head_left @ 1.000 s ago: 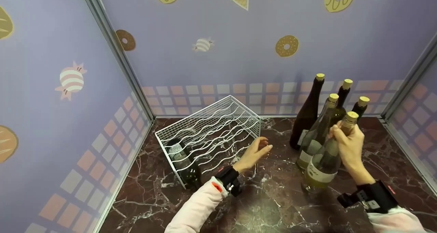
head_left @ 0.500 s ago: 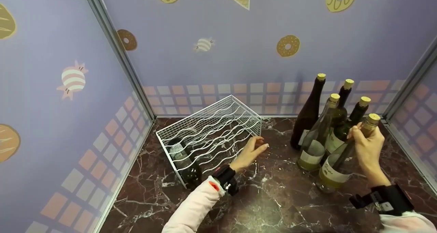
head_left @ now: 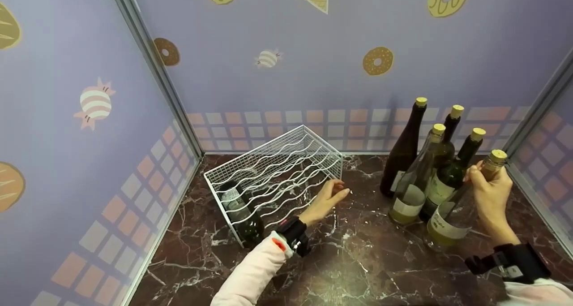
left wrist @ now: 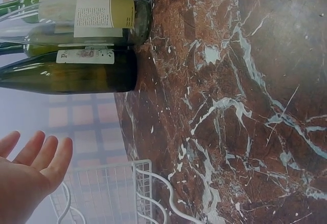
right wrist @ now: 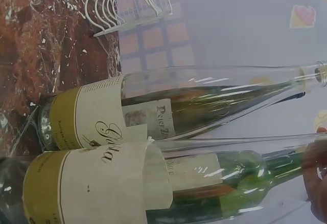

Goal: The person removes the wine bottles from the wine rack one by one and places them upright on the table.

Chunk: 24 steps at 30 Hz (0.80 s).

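Observation:
My right hand (head_left: 491, 200) grips the neck of a clear, corked wine bottle (head_left: 447, 230) with a pale label. That bottle leans, its base low over the counter; I cannot tell whether it touches. Beside it stands another clear bottle (head_left: 409, 200), also seen in the right wrist view (right wrist: 97, 111). My left hand (head_left: 323, 203) holds nothing, its fingers loosely bent near the right front of a white wire wine rack (head_left: 255, 159). In the left wrist view, the left hand (left wrist: 33, 175) shows relaxed fingers. One dark bottle (head_left: 248, 227) lies in the rack's left end.
Behind the clear bottles stand a tall dark bottle (head_left: 403, 158), a green bottle (head_left: 452, 174) and another dark one (head_left: 450, 129), all corked. The dark marbled counter (head_left: 340, 270) is bounded by a patterned purple back wall (head_left: 313, 82) and side walls.
My right hand has moved right with the clear bottle, away from the other clear one, uncovering the green bottle's label. My left hand has shifted slightly left.

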### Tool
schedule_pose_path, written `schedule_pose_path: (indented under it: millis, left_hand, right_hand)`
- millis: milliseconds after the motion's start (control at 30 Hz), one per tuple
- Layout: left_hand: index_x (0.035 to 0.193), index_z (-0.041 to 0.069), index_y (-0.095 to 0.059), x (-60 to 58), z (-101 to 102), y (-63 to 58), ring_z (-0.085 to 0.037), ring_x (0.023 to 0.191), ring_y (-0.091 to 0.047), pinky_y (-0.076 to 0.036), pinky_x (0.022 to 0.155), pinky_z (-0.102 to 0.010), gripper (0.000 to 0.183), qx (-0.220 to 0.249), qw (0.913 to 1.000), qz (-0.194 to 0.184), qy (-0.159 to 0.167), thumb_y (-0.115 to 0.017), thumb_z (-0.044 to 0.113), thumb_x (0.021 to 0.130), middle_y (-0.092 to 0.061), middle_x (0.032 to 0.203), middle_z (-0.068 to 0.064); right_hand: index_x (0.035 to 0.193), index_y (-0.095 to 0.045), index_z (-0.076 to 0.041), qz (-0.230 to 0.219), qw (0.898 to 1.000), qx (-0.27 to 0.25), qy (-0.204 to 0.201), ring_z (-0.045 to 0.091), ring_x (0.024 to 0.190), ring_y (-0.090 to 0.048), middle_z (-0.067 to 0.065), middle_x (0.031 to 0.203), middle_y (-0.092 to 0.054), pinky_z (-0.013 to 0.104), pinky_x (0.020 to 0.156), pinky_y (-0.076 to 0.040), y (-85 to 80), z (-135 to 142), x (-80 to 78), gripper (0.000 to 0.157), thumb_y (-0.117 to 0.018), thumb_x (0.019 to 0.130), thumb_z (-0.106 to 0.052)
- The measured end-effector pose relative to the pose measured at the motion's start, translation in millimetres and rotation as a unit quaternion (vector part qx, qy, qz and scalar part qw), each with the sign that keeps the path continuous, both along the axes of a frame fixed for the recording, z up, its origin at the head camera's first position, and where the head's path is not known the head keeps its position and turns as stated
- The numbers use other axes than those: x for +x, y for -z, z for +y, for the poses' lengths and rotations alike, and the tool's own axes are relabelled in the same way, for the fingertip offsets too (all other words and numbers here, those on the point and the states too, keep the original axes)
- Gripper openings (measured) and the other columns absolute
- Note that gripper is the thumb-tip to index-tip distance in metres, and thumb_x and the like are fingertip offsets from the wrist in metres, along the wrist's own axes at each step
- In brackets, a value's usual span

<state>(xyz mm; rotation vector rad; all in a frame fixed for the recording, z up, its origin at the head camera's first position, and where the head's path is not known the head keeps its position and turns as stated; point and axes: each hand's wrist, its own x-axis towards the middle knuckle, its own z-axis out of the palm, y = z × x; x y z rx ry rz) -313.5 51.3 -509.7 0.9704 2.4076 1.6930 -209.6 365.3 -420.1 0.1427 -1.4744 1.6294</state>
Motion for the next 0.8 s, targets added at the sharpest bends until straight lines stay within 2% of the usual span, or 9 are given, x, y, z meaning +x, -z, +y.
schedule_pose_path:
  millis: [133,233,333,467,533,633,700,800]
  left_hand:
    - [0.117,-0.005,-0.045,0.5,1.1,0.1,-0.018,0.096,-0.051,-0.040,0.083,-0.025,0.038,-0.002,1.0000,-0.003,0.004,-0.051,0.024,0.092,-0.050,0.107,-0.010]
    - [0.117,-0.005,-0.044,1.1,2.4,-0.3,-0.018,0.096,-0.052,-0.041,0.082,-0.026,0.039,0.000,0.9999,-0.001,0.011,-0.051,0.024,0.092,-0.050,0.107,-0.012]
    - [0.116,-0.004,-0.044,2.1,3.0,-0.5,-0.018,0.095,-0.052,-0.041,0.082,-0.026,0.037,0.002,0.9999,-0.002,0.015,-0.051,0.023,0.092,-0.050,0.108,-0.015]
    - [0.116,-0.003,-0.044,2.9,2.9,-0.4,-0.019,0.095,-0.052,-0.041,0.082,-0.026,0.037,-0.003,0.9998,-0.007,0.018,-0.051,0.024,0.093,-0.049,0.109,-0.018]
    - [0.117,-0.004,-0.044,2.9,2.9,-0.3,-0.019,0.095,-0.052,-0.041,0.082,-0.026,0.038,-0.004,0.9998,-0.010,0.019,-0.051,0.025,0.092,-0.049,0.110,-0.018]
    - [0.117,-0.004,-0.044,2.4,3.5,-0.4,-0.018,0.095,-0.052,-0.041,0.082,-0.025,0.039,-0.001,0.9998,-0.010,0.017,-0.051,0.024,0.092,-0.049,0.109,-0.018]
    - [0.118,-0.004,-0.043,1.5,3.6,-0.1,-0.020,0.096,-0.051,-0.041,0.083,-0.027,0.038,0.005,0.9998,-0.014,0.016,-0.051,0.022,0.092,-0.049,0.110,-0.019]
    - [0.117,-0.004,-0.044,0.5,3.9,0.3,-0.020,0.095,-0.052,-0.041,0.083,-0.027,0.037,0.005,0.9998,-0.013,0.014,-0.051,0.022,0.092,-0.049,0.109,-0.017]
  right_hand:
    - [0.078,-0.050,0.010,-0.050,0.996,0.055,0.052,0.016,0.056,-0.053,0.012,0.063,-0.055,0.019,0.056,-0.042,-2.3,-3.3,3.4,0.005,-0.052,0.083,0.011]
    - [0.087,-0.054,0.008,-0.098,0.982,0.115,0.111,0.012,0.057,-0.051,0.010,0.072,-0.061,0.019,0.054,-0.038,-4.1,-5.5,8.2,0.006,-0.054,0.085,0.003]
    - [0.102,-0.055,0.006,-0.123,0.970,0.155,0.139,0.010,0.068,-0.054,0.011,0.088,-0.064,0.018,0.059,-0.038,-2.7,-3.1,10.3,0.019,-0.057,0.084,-0.001]
    - [0.121,-0.048,0.000,-0.128,0.964,0.170,0.158,0.010,0.089,-0.052,0.010,0.111,-0.058,0.019,0.075,-0.039,2.7,8.1,7.0,0.045,-0.063,0.079,0.001]
    - [0.129,-0.042,-0.003,-0.119,0.962,0.175,0.172,0.010,0.100,-0.048,0.007,0.121,-0.052,0.020,0.084,-0.036,1.6,14.0,5.5,0.058,-0.065,0.076,0.002]
    - [0.134,-0.034,-0.001,-0.075,0.959,0.189,0.198,0.014,0.113,-0.041,0.007,0.130,-0.043,0.025,0.095,-0.029,-7.6,17.4,5.2,0.068,-0.065,0.073,0.004]
    - [0.133,-0.031,0.003,-0.032,0.953,0.208,0.217,0.017,0.121,-0.034,0.008,0.133,-0.039,0.030,0.100,-0.022,-17.0,13.4,5.8,0.069,-0.064,0.073,0.001]
    - [0.127,-0.035,0.012,0.034,0.940,0.236,0.246,0.022,0.124,-0.031,0.013,0.133,-0.038,0.036,0.102,-0.019,-36.6,-9.3,10.1,0.062,-0.060,0.074,-0.008]
